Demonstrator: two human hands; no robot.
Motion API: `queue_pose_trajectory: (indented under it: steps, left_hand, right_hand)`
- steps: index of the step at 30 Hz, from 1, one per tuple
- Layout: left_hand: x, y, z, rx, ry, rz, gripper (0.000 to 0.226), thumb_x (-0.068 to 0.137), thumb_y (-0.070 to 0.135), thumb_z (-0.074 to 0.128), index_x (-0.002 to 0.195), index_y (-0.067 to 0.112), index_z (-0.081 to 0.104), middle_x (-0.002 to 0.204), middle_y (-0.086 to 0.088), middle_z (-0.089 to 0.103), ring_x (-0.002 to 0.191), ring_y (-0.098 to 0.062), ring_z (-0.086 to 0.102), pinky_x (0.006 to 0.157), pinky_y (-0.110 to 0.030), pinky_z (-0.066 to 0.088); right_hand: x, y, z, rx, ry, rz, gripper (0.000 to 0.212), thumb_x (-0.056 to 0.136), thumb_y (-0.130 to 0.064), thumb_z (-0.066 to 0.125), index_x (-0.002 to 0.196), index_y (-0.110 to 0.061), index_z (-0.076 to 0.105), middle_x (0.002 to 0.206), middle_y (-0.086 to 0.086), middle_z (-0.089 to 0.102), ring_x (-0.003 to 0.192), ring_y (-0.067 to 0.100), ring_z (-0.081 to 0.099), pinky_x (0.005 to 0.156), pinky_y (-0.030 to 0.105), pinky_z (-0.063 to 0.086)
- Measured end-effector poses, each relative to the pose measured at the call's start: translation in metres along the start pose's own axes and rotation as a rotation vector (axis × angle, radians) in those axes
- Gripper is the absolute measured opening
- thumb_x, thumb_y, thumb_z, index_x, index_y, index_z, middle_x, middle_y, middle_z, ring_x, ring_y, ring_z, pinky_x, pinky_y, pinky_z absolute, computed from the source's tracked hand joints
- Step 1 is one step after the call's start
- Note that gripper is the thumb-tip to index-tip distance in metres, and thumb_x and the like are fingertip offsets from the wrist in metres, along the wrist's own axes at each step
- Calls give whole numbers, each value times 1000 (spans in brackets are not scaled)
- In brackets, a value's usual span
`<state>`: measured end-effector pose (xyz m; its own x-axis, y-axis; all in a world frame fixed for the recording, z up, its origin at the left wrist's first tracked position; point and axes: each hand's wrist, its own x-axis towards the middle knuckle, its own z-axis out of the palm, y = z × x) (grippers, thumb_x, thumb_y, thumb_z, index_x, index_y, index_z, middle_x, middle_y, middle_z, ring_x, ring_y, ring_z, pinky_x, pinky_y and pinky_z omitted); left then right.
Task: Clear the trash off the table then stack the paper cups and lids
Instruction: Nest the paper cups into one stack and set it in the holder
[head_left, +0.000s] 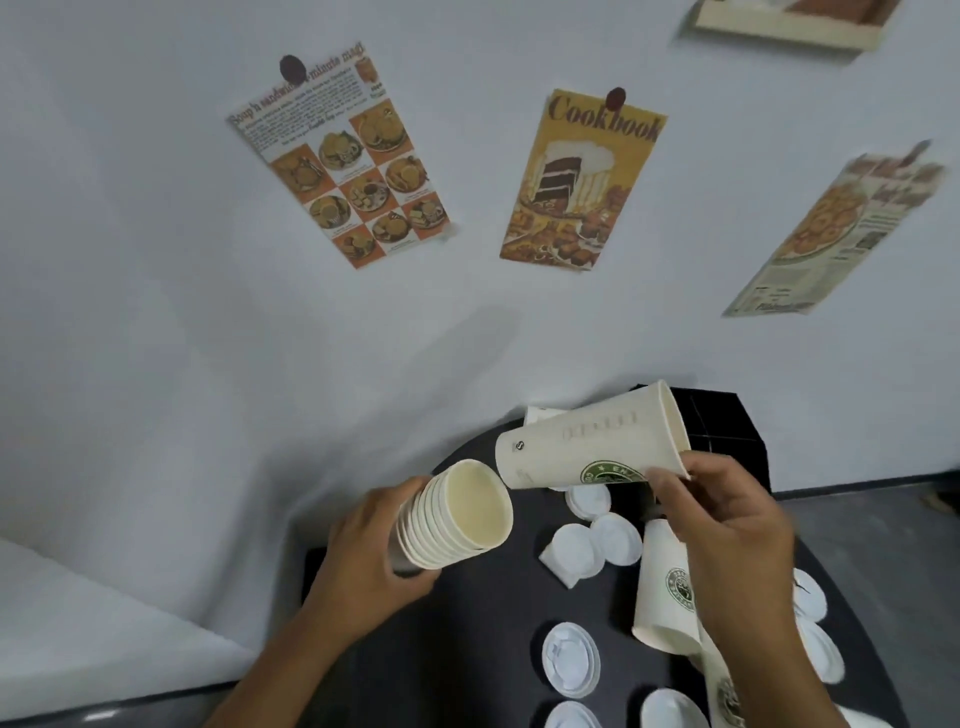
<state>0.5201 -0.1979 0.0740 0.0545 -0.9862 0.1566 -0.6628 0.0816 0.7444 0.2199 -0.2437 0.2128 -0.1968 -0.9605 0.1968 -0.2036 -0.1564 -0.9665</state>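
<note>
Above the black table (467, 649), left hand (363, 561) grips stacked cups (457, 514); right hand (727, 530) fingers pinch a cup (587, 441).

Single view only: the camera sits on your head, looking forward and down, wide-angle, edges bowed. It is tilted, so the wall (260, 338) with its three posters (582, 176) fills the upper two thirds, and the dark bench (493, 623) takes only the lower right. You are close: both forearms enter from the bottom edge, left hand (363, 561) and right hand (727, 530) large in frame. No second view shares the scene.
</note>
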Motion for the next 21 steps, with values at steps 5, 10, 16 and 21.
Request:
queue_pose_trajectory:
  steps: [5,10,16,21]
  left_hand:
    - [-16,58,7,-13,-4,102,95,65,45,85,142,63,32,134,38,45,122,7,49,107,-40,47]
    - [-43,121,22,-43,-26,208,97,64,45,88,143,61,35,136,37,48,126,8,51,106,-36,50]
    - [-90,189,48,-114,-95,279,98,64,46,90,143,62,35,137,31,50,128,8,50,105,-29,49]
    - [-128,215,75,-179,-159,249,98,65,39,94,146,51,40,144,28,51,132,3,53,107,-37,52]
  right_hand:
    - [-39,-47,-61,76,-17,2,10,86,-4,76,90,-13,74,73,3,72,59,6,57,58,16,48]
    - [-80,-59,-112,24,-112,-34,14,84,-4,78,85,-17,74,84,11,74,77,44,63,71,51,54]
    - [-136,-59,-159,-68,-181,-104,26,83,-6,82,92,-28,73,89,-5,70,74,26,63,64,38,54]
    - [-178,-47,-198,-84,-269,-26,58,78,-12,87,121,-43,62,94,-5,66,78,16,64,67,25,51]
